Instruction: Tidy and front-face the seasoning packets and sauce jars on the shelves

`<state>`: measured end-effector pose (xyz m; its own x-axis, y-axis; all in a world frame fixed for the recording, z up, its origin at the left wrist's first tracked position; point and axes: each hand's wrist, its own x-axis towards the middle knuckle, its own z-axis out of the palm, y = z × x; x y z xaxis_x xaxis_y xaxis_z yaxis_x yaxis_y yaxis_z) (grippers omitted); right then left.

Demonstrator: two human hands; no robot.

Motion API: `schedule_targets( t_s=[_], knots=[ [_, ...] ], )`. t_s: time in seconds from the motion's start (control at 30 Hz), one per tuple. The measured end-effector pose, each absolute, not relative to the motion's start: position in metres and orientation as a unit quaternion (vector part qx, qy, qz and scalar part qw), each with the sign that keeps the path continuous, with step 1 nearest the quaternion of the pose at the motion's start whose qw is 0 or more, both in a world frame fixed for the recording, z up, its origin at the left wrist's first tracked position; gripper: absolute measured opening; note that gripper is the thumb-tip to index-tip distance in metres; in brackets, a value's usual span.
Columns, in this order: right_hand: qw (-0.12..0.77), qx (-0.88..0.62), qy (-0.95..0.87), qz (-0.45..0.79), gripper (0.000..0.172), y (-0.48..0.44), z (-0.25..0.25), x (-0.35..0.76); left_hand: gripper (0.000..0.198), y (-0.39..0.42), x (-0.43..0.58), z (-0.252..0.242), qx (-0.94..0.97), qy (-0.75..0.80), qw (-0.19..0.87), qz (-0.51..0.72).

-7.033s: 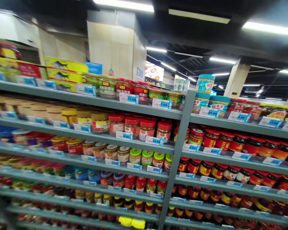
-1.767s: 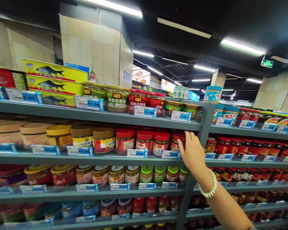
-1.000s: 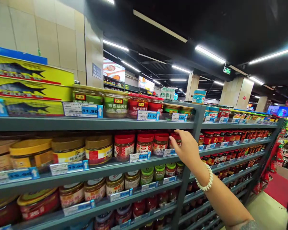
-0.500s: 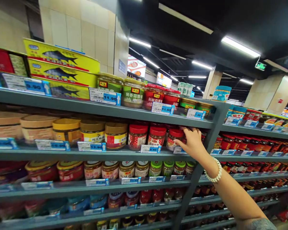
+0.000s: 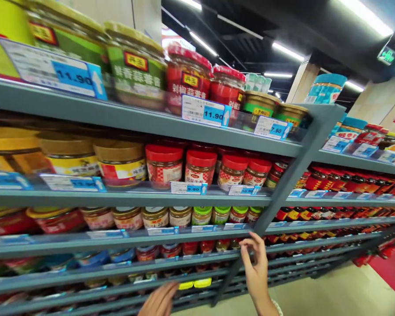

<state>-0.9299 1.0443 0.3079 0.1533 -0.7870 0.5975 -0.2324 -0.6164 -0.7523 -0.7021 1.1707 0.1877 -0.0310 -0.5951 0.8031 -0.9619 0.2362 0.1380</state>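
Observation:
My right hand (image 5: 256, 265) is in front of the shelf upright (image 5: 283, 180), low in the view. Its fingers are loosely curled, with a gap to the thumb and nothing between them. At the bottom edge shows my left hand (image 5: 159, 300), somewhat blurred, its fingers stretched out and empty. Above the right hand, red-lidded jars (image 5: 233, 173) with checked labels stand upright on the second shelf. Green-lidded jars (image 5: 221, 215) sit on the shelf below, just above the right hand's fingertips. Neither hand touches a jar.
Garlic sauce jars (image 5: 136, 70) and red chilli sauce jars (image 5: 188, 81) line the top shelf behind price tags (image 5: 206, 110). Brown-lidded jars (image 5: 120, 162) stand at left. Right of the upright run more shelves of red jars (image 5: 335, 182). Pale floor (image 5: 303, 289) shows at lower right.
My right hand has left the red-lidded jars and come down in front of the lower shelves. My left hand has entered at the bottom. The view is closer to the shelves.

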Motion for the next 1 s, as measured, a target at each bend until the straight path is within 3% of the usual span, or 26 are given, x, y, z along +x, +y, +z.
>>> schedule_targets(
  t_s=[0.07,0.17,0.23,0.37,0.6,0.83,1.0],
  knots=[
    [0.263,-0.742,0.343,-0.512,0.032,1.045,0.306,-0.934,0.070,1.145,-0.709,0.215,0.540,-0.674,0.438,0.249],
    [0.247,-0.752,0.347,-0.503,0.034,1.051,0.301,-0.947,0.046,1.095,-0.723,0.282,0.499,-0.674,0.468,0.280],
    [0.246,-0.741,0.367,-0.506,0.034,1.057,0.292,-0.957,0.032,1.065,-0.735,0.325,0.515,-0.701,0.424,0.254],
    [0.234,-0.722,0.407,-0.509,0.034,1.065,0.269,-0.980,0.031,1.027,-0.757,0.381,0.597,-0.743,0.237,0.186],
    [0.184,-0.720,0.449,-0.496,0.033,1.053,0.249,-1.021,0.039,1.002,-0.750,0.410,0.583,-0.808,0.085,-0.007],
    [0.218,-0.734,0.428,-0.481,0.031,1.026,0.249,-1.020,0.037,0.988,-0.753,0.419,0.601,-0.790,0.120,-0.024],
    [0.225,-0.751,0.397,-0.478,0.032,1.003,0.256,-1.022,0.058,0.979,-0.761,0.423,0.647,-0.750,0.130,-0.048]
  ],
)
